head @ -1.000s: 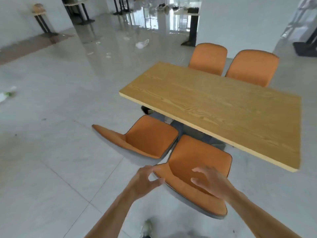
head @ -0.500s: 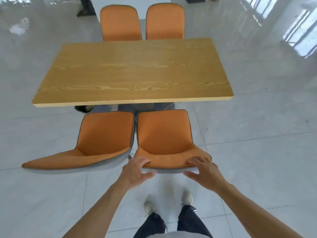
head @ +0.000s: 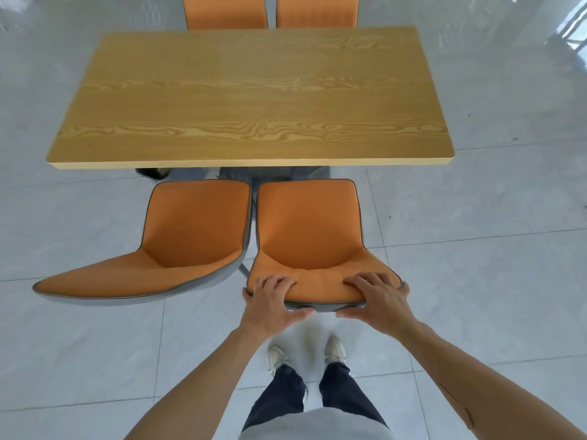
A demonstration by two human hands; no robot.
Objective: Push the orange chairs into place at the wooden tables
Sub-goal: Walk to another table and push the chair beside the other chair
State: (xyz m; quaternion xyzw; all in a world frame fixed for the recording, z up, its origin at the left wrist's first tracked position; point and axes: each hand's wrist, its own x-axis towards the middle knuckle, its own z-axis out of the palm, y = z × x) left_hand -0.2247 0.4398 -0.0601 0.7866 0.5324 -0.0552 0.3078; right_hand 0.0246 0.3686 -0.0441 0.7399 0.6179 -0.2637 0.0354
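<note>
Both the left hand (head: 273, 301) and right hand (head: 378, 299) curl their fingers (head: 275, 281) over the backrest top of the right orange chair (head: 309, 231), gripping it squarely, likely to drive it straight under the worktop (head: 251, 93).

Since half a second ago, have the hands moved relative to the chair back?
Yes. Both the left hand and the right hand have closed onto the top edge of the near right chair, fingers over it, where earlier they hovered just short of it.
</note>
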